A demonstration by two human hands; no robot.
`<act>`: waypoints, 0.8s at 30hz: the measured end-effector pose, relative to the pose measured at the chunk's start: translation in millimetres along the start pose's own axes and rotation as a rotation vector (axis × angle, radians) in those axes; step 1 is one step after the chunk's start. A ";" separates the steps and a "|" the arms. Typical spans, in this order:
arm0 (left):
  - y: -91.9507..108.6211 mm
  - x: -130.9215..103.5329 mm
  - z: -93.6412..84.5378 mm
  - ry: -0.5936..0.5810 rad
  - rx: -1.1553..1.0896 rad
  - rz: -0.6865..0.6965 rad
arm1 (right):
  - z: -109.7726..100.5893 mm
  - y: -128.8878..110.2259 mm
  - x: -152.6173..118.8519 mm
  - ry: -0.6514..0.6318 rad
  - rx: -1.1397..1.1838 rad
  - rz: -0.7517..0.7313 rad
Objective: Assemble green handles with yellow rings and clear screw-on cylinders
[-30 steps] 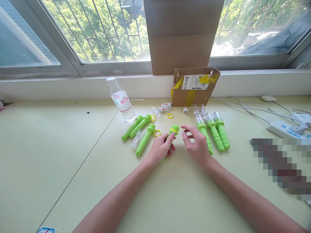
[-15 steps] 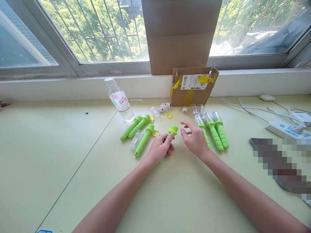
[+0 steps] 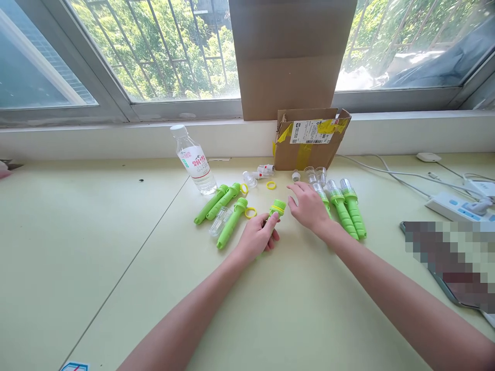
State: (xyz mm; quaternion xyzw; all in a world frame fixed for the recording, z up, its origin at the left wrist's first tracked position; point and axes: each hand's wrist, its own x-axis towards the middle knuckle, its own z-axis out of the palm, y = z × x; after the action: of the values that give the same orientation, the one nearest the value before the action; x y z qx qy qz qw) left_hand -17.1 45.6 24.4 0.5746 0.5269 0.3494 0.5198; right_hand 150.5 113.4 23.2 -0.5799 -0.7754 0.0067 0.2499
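My left hand point(image 3: 258, 236) is wrapped round a green flashlight handle point(image 3: 277, 207), whose threaded top carries a yellow ring. My right hand point(image 3: 310, 208) holds nothing; its fingers are apart, just below a small white cap-like part point(image 3: 296, 176). Several finished-looking green flashlights point(image 3: 350, 211) with clear heads lie to its right, one partly behind the hand. On the left rest more bare green handles point(image 3: 232, 224), with a clear ribbed cover point(image 3: 220, 221) between them. Loose yellow rings point(image 3: 271, 185) are scattered near the middle. Clear covers point(image 3: 320, 176) stand beyond my right hand.
A water bottle point(image 3: 196, 165) stands at the back left. White parts with red dots point(image 3: 265, 170) lie before an open cardboard box point(image 3: 309, 144). At right are a power strip point(image 3: 456, 207), cables point(image 3: 386, 170) and a blurred-out phone-like object point(image 3: 444, 268).
My right hand has moved slightly forward, away from me, towards the small white part. My left hand keeps its hold on the handle. The whole view has shifted a little.
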 end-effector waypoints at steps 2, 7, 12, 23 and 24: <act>0.2 0.0 0.0 0.001 0.002 -0.003 | 0.9 -0.2 7.1 -0.063 -0.079 0.008; -0.4 0.2 -0.3 -0.004 0.013 -0.003 | 2.6 0.1 26.1 -0.219 -0.187 0.032; -0.2 -0.4 -0.2 -0.001 0.030 -0.006 | 3.1 5.1 46.8 -0.281 -0.196 0.073; 1.6 -1.1 -0.3 0.003 -0.002 -0.016 | 12.2 13.7 71.6 -0.374 -0.174 0.107; 1.6 -1.2 -0.4 0.007 -0.007 -0.016 | 13.5 14.0 73.1 -0.370 -0.171 0.105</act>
State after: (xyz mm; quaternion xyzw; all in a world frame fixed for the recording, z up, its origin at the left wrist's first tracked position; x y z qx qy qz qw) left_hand -17.3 44.6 26.2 0.5675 0.5318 0.3491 0.5227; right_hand 142.9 187.7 34.9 -0.6274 -0.7745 0.0605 0.0523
